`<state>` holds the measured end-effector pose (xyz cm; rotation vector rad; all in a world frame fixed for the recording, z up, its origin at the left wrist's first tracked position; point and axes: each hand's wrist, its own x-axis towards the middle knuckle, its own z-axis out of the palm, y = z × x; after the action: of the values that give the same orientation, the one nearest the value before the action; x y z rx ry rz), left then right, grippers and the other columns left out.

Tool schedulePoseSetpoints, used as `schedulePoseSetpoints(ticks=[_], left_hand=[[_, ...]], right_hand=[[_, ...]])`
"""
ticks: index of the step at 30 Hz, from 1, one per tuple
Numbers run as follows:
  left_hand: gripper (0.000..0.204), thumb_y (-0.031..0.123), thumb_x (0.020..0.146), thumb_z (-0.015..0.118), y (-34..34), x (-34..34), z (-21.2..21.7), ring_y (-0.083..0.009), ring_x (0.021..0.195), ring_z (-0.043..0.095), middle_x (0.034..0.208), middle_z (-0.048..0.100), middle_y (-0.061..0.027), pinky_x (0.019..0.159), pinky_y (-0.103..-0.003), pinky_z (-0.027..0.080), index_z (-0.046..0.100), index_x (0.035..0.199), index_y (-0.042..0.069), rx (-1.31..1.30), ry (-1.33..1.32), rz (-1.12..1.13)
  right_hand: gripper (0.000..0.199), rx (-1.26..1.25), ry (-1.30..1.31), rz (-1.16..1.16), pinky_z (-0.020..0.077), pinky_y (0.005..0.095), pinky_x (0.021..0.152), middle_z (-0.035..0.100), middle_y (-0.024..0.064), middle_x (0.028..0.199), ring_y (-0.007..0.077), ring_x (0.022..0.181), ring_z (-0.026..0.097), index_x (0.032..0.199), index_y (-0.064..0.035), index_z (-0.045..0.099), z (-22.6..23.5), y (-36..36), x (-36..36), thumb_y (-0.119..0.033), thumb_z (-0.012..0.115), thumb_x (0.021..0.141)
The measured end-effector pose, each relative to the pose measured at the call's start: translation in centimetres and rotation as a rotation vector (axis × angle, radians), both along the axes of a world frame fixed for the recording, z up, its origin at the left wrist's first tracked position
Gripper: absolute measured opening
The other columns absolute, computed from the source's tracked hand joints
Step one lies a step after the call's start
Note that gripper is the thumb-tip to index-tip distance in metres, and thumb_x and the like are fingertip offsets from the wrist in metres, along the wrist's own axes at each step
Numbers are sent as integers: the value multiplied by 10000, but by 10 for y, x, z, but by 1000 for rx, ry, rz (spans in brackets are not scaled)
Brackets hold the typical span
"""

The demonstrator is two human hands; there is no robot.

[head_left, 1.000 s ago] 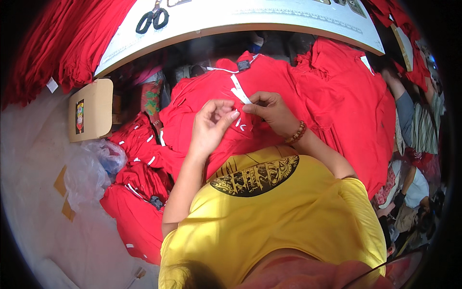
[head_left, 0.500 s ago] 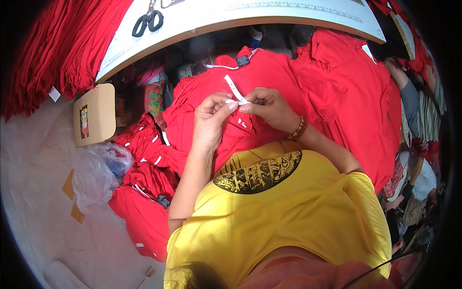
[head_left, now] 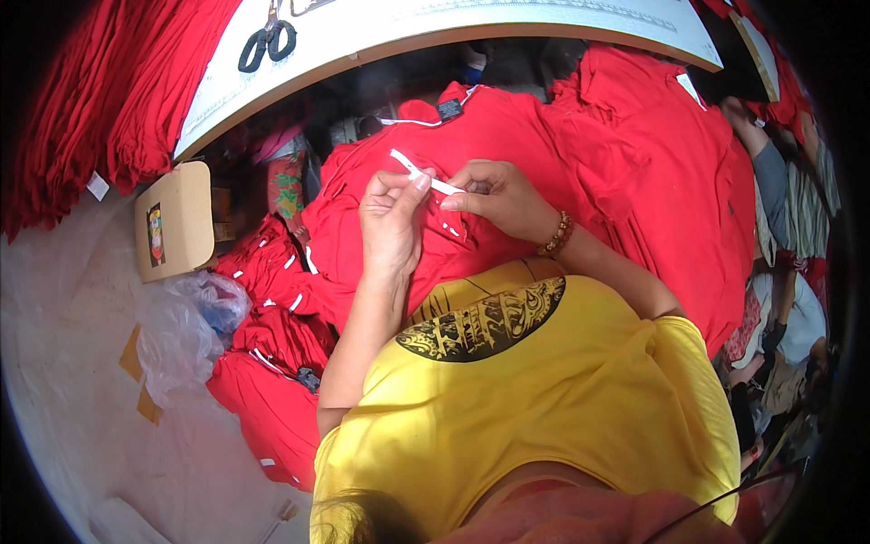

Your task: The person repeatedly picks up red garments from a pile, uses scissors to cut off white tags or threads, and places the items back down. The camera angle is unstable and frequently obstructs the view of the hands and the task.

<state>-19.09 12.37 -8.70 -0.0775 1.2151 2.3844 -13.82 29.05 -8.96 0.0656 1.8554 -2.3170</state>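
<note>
Fingers (head_left: 418, 183) of the left hand (head_left: 390, 222) press together, thumb against index, on a narrow white strip (head_left: 439, 185), whose free end sticks up past them toward the upper left. The right hand (head_left: 498, 195), with a beaded bracelet (head_left: 556, 234) at its wrist, pinches the strip's other end between thumb and fingertips. The strip spans the gap between the hands, over red cloth (head_left: 517, 136) heaped before the yellow shirt (head_left: 544, 399). Beyond the cloth, black-handled scissors (head_left: 268, 36) rest on a white surface (head_left: 381, 36).
</note>
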Motion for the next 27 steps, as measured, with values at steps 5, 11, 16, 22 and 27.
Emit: schedulePoseSetpoints(ticks=[5,11,16,22,27], left_hand=[[250,-38,826,644,6,-3,0,-160,847,645,923,676,-139,767,-248,509,501,1004,65,-51,-85,60],[321,-51,822,637,5,-6,-7,-158,822,642,931,672,-150,764,-237,503,457,1065,55,-39,-76,66],[330,-71,828,612,13,-4,0,-178,859,642,914,663,-164,825,-262,501,424,1086,12,-42,-20,94],[318,-69,840,594,11,-5,5,-171,878,629,926,641,-137,832,-264,494,421,1098,-4,-84,33,121],[298,-69,841,592,11,-4,0,-158,883,623,930,640,-134,812,-254,496,437,1086,1,-123,85,103]], right_hand=[[114,-168,-75,34,423,172,654,607,-40,834,-2,760,522,973,-15,642,-3,4,-3,-80,626,882],[181,-171,-99,24,459,224,763,637,6,916,54,872,565,993,5,639,-15,4,-7,-145,625,891],[190,88,11,-6,468,245,786,637,5,915,68,919,569,987,-5,635,3,5,-21,-168,629,890],[193,169,92,65,471,235,813,644,22,943,74,889,579,1009,16,622,11,1,-36,-116,648,871],[215,129,-13,115,486,230,713,668,45,862,85,784,604,973,35,651,7,9,-39,-147,659,859]])
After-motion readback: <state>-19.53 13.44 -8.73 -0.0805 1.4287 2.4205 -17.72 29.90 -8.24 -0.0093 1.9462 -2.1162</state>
